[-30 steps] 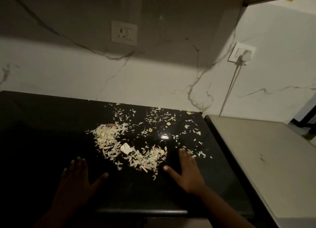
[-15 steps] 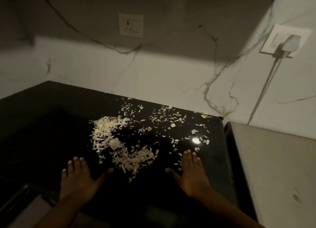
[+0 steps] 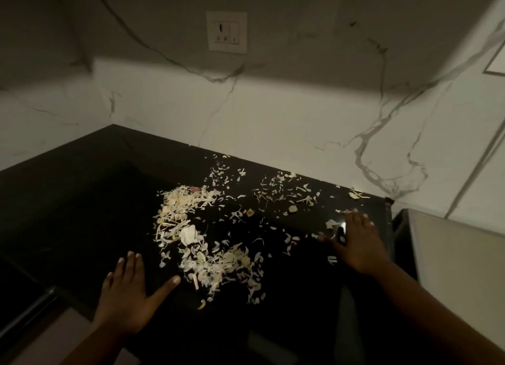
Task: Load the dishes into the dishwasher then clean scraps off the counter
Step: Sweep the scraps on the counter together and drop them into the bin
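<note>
Dim kitchen corner. Black desk (image 3: 82, 189) strewn with pale vegetable scraps (image 3: 207, 244): a dense crescent near the middle, thinner scatter trailing back toward the marble wall (image 3: 273, 124) and off to the right edge. No dishes or dishwasher in view, so the step in hand looks like the scrap clearing.

Left hand (image 3: 131, 291) lies flat, fingers spread, empty, just beside the pile's near-left edge. Right hand (image 3: 358, 244) also flat and empty, out among the right-side strays.

To do it well, I'd say: sweep the outliers inward with the hand's edge, low and slow, since the flakes look light. Herd everything into one heap before lifting. The far-right bits by the wall are easily missed.
</note>
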### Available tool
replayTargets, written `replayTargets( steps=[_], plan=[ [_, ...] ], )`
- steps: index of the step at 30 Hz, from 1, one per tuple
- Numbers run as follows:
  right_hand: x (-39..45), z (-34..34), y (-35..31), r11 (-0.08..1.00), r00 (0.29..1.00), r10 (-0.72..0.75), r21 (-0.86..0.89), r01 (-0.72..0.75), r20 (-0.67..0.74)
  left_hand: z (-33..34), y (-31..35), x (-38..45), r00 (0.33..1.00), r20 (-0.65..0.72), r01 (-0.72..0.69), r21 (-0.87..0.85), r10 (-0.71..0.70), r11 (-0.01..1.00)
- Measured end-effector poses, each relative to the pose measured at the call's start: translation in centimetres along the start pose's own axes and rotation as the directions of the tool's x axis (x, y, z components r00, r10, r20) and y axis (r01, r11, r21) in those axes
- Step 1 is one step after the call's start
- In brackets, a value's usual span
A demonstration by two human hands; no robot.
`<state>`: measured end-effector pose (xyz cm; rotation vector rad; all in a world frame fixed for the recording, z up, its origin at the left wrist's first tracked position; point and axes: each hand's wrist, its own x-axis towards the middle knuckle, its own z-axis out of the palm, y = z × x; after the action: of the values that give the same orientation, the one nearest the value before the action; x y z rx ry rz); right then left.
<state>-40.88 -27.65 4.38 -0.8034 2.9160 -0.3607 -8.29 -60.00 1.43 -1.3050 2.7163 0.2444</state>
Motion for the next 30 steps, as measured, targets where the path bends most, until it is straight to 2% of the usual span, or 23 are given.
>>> replayTargets(
  steps=[2, 4, 8, 11, 14, 17, 19, 22, 24, 27, 30],
  plan=[
    [1.3, 0.4, 1.3, 0.999, 0.996, -0.013, -0.037, 0.016, 0.094, 0.0, 0.0, -0.1, 1.000, 0.004, 0.001, 0.002, -0.001, 1.000],
    [1.8, 1.2, 0.2, 0.994, 0.988, -0.083, -0.053, 0.091, 0.128, 0.0, 0.0, -0.1, 1.000, 0.000, 0.003, -0.008, -0.003, 1.000],
    [-0.2, 3.4, -6.8, 0.942, 0.910, -0.326, 0.013, 0.334, 0.257, -0.1, 0.0, -0.1, 1.000, -0.011, -0.008, -0.021, 0.008, 1.000],
    [-2.6, 5.6, -12.6, 0.904, 0.862, -0.421, 0.054, 0.424, 0.282, -0.1, -0.1, -0.2, 1.000, -0.018, -0.012, -0.024, 0.011, 1.000],
    [-3.5, 6.3, -15.6, 0.895, 0.855, -0.445, 0.173, 0.412, 0.265, -0.2, -0.1, -0.1, 1.000, -0.010, -0.006, -0.030, 0.006, 1.000],
    [-3.1, 4.7, -14.5, 0.882, 0.903, -0.393, 0.346, 0.319, 0.171, -0.3, -0.1, 0.0, 1.000, -0.006, -0.006, -0.046, 0.006, 0.999],
    [-2.9, 3.5, -12.2, 0.919, 0.930, -0.332, 0.277, 0.282, 0.156, -0.2, -0.2, 0.0, 1.000, -0.020, -0.012, -0.057, 0.011, 0.998],
    [-4.3, 3.5, -9.5, 0.970, 0.917, -0.241, 0.110, 0.217, 0.319, -0.1, -0.2, -0.2, 0.999, -0.027, -0.019, -0.059, 0.017, 0.998],
    [-6.3, 4.9, -10.0, 0.965, 0.894, -0.250, 0.018, 0.262, 0.372, 0.0, -0.2, -0.2, 1.000, -0.028, -0.014, -0.062, 0.012, 0.998],
    [-7.2, 6.7, -13.1, 0.971, 0.916, -0.238, 0.067, 0.228, 0.323, -0.2, -0.2, -0.1, 1.000, -0.020, -0.010, -0.068, 0.009, 0.998],
    [-5.5, 7.6, -16.5, 0.963, 0.947, -0.250, 0.150, 0.223, 0.203, -0.2, -0.1, -0.1, 1.000, -0.013, -0.005, -0.071, 0.004, 0.997]
  ],
)
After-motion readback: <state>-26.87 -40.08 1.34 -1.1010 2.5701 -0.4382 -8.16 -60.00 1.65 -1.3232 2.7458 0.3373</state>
